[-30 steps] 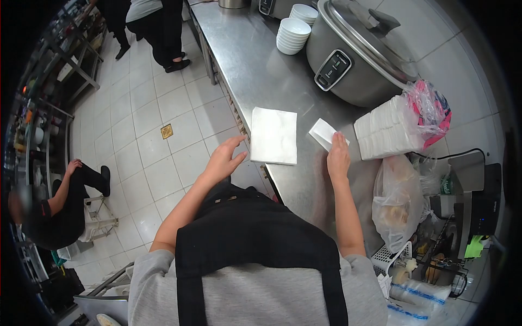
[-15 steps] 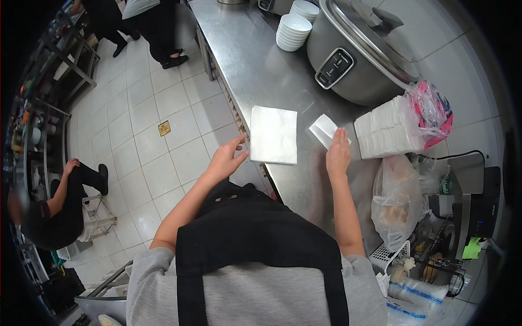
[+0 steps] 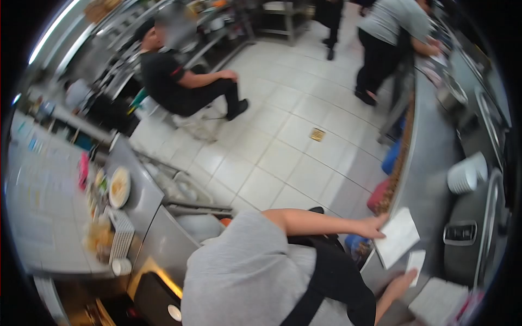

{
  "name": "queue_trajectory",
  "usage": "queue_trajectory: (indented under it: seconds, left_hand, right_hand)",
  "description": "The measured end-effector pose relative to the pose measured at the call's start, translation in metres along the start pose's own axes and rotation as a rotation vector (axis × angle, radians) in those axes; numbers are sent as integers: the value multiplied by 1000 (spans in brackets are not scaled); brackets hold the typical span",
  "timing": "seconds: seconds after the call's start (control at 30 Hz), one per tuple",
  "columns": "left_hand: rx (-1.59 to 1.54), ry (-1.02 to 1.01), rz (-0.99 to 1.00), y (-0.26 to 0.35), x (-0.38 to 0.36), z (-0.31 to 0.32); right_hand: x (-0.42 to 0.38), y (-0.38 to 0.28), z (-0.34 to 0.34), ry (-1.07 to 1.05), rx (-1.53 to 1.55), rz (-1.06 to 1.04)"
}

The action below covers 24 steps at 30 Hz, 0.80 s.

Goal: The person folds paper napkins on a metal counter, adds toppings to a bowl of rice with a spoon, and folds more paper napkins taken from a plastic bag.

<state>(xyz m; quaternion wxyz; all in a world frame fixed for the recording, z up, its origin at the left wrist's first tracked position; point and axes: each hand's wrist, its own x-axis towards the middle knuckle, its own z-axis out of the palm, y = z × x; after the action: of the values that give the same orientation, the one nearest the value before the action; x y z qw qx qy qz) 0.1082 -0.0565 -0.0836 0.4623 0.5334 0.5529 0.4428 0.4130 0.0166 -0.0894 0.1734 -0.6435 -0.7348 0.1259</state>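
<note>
A stack of white paper napkins (image 3: 399,239) lies at the near edge of the steel counter. My left hand (image 3: 372,226) is at the stack's left edge, fingers apart, thumb toward the napkins. To the right of the stack, a narrow folded napkin (image 3: 416,262) is in my right hand (image 3: 401,283), its fingers together over the lower end. Motion blur softens both hands, and the underside of the folded napkin is hidden. Close to my right hand, a larger pack of napkins (image 3: 439,299) sits in torn plastic.
Along the steel counter (image 3: 429,157) stand stacked white bowls (image 3: 463,176) and a large grey cooker (image 3: 462,258). A seated person (image 3: 182,81) is across the tiled floor; another person (image 3: 380,41) leans over the far counter. Behind me, a plate of food (image 3: 119,187) rests on a steel surface.
The view has swung round to the left and tilted up, bringing the rear counter and more of the room into sight. Both hands remain by the same napkins.
</note>
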Motion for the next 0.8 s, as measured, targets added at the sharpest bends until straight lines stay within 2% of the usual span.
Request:
queue_trajectory:
  seconds: [0.03, 0.07, 0.13, 0.17, 0.23, 0.27, 0.33, 0.43, 0.6, 0.8]
  left_hand:
    - [-19, 24, 30, -6, -1, 3]
    - [-21, 5, -16, -1, 1, -4]
    - [-27, 9, -43, 2, -1, -7]
    - [-39, -15, -59, 4, -2, -7]
    - [-32, -31, -93, 4, -5, -6]
    - [-28, -26, -67, 1, -4, -3]
    - [-25, -16, -48, 0, -8, -3]
    - [-48, -54, -27, 16, -15, -9]
    - [-109, -99, 24, 12, -19, -8]
    - [-93, -131, -34, 12, -23, -10]
  right_hand:
    - [3, 8, 3, -7, -172, -89]
    - [12, 3, 1, -27, -167, -116]
    - [16, 2, -3, -22, -497, -267]
    - [20, 1, -2, -31, -494, -269]
    - [28, -8, 5, 176, -336, -459]
    - [30, -19, 5, 166, -330, -457]
    - [35, -41, 5, 144, -527, -311]
    - [46, -24, 36, 189, -541, -275]
    - [48, -17, 40, 159, -516, -281]
    - [46, -20, 35, 142, -472, -294]
